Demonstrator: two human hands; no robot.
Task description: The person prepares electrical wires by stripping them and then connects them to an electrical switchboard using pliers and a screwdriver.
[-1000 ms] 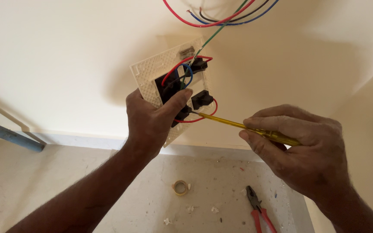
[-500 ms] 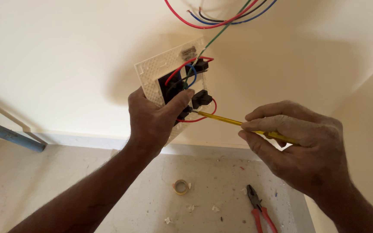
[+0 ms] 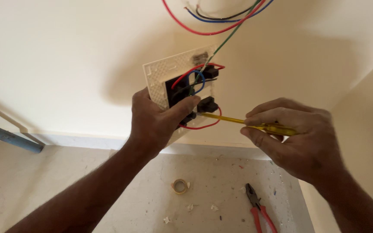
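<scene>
My left hand [image 3: 158, 118] grips a white switch plate [image 3: 162, 73] from below, its back side facing me with black switch modules [image 3: 207, 105] and red, blue and green wires [image 3: 199, 30] running up to the wall. My right hand [image 3: 296, 138] holds a yellow-handled screwdriver [image 3: 242, 122], its thin tip set against a black module at the plate's lower right, beside a looping red wire.
On the speckled floor below lie a small roll of tape [image 3: 179, 186] and red-handled pliers [image 3: 257, 207]. A blue pipe [image 3: 9, 138] runs along the wall base at left. A cream wall corner stands at the right.
Both hands and the plate have shifted slightly; the screwdriver tip stays at the lower black module. The view has drifted a little.
</scene>
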